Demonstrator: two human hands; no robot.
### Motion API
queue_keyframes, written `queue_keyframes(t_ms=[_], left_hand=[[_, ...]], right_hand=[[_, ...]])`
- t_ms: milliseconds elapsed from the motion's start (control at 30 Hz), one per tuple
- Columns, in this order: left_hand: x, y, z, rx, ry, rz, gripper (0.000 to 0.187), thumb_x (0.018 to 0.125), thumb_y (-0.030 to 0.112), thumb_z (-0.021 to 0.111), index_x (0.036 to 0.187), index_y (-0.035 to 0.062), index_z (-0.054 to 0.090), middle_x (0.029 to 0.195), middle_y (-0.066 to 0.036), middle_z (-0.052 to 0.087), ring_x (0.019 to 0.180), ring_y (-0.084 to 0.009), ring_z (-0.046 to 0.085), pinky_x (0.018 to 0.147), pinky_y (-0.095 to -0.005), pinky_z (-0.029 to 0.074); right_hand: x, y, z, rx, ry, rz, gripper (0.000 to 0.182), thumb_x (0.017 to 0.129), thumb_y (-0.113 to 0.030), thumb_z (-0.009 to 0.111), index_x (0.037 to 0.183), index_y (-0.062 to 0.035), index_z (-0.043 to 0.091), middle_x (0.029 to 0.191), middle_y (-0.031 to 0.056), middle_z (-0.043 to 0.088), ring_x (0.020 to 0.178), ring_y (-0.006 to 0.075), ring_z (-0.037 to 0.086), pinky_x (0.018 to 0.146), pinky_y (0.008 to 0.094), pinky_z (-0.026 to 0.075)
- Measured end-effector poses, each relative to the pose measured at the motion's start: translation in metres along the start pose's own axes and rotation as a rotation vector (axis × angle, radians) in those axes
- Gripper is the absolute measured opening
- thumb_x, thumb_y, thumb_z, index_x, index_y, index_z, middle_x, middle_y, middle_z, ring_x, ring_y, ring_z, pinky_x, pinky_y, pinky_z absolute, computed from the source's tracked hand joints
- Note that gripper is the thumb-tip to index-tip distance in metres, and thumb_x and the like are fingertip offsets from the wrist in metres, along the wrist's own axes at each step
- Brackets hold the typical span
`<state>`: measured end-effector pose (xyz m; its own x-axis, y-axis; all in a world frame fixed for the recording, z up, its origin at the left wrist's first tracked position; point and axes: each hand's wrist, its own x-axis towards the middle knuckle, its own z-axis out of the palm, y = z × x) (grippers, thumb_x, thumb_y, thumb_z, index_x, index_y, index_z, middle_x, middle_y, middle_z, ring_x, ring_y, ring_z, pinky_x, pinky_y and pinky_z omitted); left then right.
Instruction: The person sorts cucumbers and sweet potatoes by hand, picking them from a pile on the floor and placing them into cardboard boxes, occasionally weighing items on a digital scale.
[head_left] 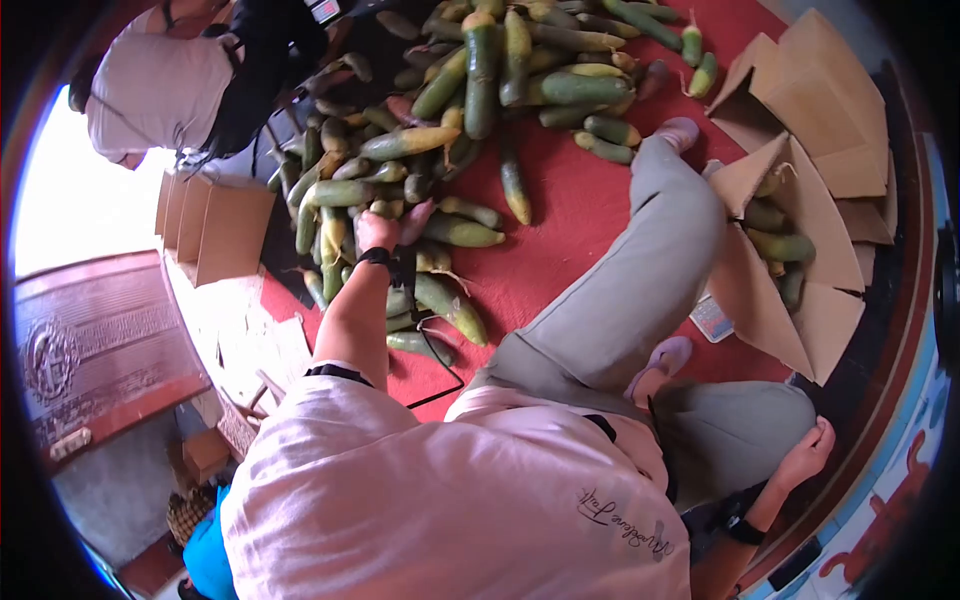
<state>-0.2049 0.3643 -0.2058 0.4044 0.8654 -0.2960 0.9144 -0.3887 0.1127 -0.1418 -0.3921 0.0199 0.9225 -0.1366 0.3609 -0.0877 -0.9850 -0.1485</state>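
My left hand (377, 232), with a dark band at its wrist, reaches into a big heap of long green radishes (480, 75) with yellowish ends. Its fingers are closed around a green radish (386, 209) in the heap, mostly hidden by the hand. A pinkish radish (415, 222) lies right beside these fingers. At the lower right, my right hand (808, 450) rests by my bent knee, fingers curled in, nothing visible in them.
An open cardboard box (835, 325) holding several radishes stands to the right, with another box (825, 100) behind it. A calculator (711, 320) lies near my foot on the red floor covering (560, 235). Another person (160, 90) bends over at upper left, near a box (235, 225).
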Motion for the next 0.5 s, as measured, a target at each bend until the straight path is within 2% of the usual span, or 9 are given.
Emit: queue_keyframes(t_ms=[33,67,167,200,267,300,400,433,500], left_hand=[[0.031,-0.02,0.025,-0.061,-0.046,-0.011,0.052,0.071,0.025,0.065,0.111,-0.0049,0.049,0.119,-0.026,0.051,0.112,-0.0374,0.05,0.094,-0.0402,0.043],[0.025,-0.014,0.022,-0.095,0.002,-0.028,0.05,0.071,0.025,0.065,0.109,-0.0051,0.051,0.118,-0.027,0.051,0.112,-0.037,0.05,0.094,-0.0404,0.043],[0.031,-0.012,0.024,0.117,0.024,-0.04,0.056,0.07,0.042,0.067,0.106,-0.0004,0.059,0.112,-0.023,0.057,0.105,-0.0334,0.055,0.091,-0.0379,0.044],[0.019,-0.001,0.011,0.192,0.047,0.006,0.053,0.07,0.043,0.068,0.099,-0.0011,0.063,0.104,-0.022,0.062,0.1,-0.0332,0.059,0.087,-0.039,0.047],[0.02,0.004,0.009,0.295,0.012,0.088,0.054,0.07,0.044,0.066,0.101,0.0003,0.064,0.102,-0.021,0.062,0.099,-0.0329,0.059,0.088,-0.039,0.046],[0.016,0.009,0.008,0.323,0.058,0.104,0.054,0.069,0.045,0.065,0.1,0.0012,0.065,0.102,-0.021,0.063,0.099,-0.0326,0.059,0.088,-0.0387,0.046],[0.016,0.014,0.018,0.222,0.042,0.023,0.052,0.067,0.044,0.067,0.099,0.0032,0.066,0.102,-0.019,0.063,0.101,-0.0319,0.059,0.087,-0.0389,0.047],[0.017,0.02,0.018,0.192,-0.073,-0.018,0.045,0.07,0.036,0.061,0.101,0.0032,0.064,0.11,-0.017,0.061,0.106,-0.0326,0.057,0.088,-0.0411,0.046],[-0.006,0.047,-0.005,0.198,-0.151,0.041,0.047,0.068,0.037,0.064,0.102,0.0034,0.063,0.107,-0.018,0.062,0.103,-0.0306,0.059,0.087,-0.0407,0.047]], right_hand=[[-0.001,-0.002,-0.003,-0.019,0.013,0.017,0.022,0.092,-0.011,0.043,0.094,0.0029,0.059,0.091,0.0152,0.061,0.085,0.0302,0.058,0.079,0.0353,0.046],[0.0,-0.009,-0.004,-0.007,0.002,0.007,0.02,0.091,-0.01,0.044,0.094,0.0028,0.059,0.091,0.0151,0.061,0.085,0.0302,0.058,0.079,0.0354,0.046],[0.0,-0.012,-0.004,0.007,0.001,0.002,0.018,0.089,-0.008,0.044,0.094,0.0026,0.058,0.091,0.0149,0.06,0.086,0.0303,0.058,0.079,0.0354,0.046],[0.001,-0.013,-0.004,0.029,-0.003,-0.017,0.017,0.089,-0.007,0.045,0.094,0.0025,0.058,0.091,0.0148,0.06,0.085,0.0303,0.058,0.079,0.0354,0.046],[0.002,-0.014,-0.004,0.03,0.006,-0.006,0.017,0.088,-0.007,0.045,0.094,0.0024,0.058,0.091,0.0149,0.059,0.085,0.0303,0.058,0.078,0.0352,0.046],[0.002,-0.016,-0.005,0.028,0.006,-0.004,0.016,0.088,-0.006,0.045,0.093,0.0021,0.058,0.09,0.0146,0.059,0.085,0.0302,0.058,0.078,0.0351,0.046],[0.004,-0.023,-0.003,0.036,0.022,0.009,0.014,0.087,-0.006,0.046,0.091,0.0016,0.058,0.088,0.0142,0.058,0.083,0.03,0.058,0.077,0.0351,0.046],[0.004,-0.025,-0.005,0.045,0.033,0.019,0.013,0.086,-0.005,0.046,0.09,0.0014,0.058,0.086,0.014,0.058,0.082,0.0299,0.057,0.075,0.0353,0.045],[0.006,-0.038,-0.009,0.05,0.05,0.032,0.013,0.086,-0.005,0.047,0.089,0.0013,0.057,0.085,0.0139,0.057,0.081,0.0298,0.057,0.074,0.0356,0.045]])
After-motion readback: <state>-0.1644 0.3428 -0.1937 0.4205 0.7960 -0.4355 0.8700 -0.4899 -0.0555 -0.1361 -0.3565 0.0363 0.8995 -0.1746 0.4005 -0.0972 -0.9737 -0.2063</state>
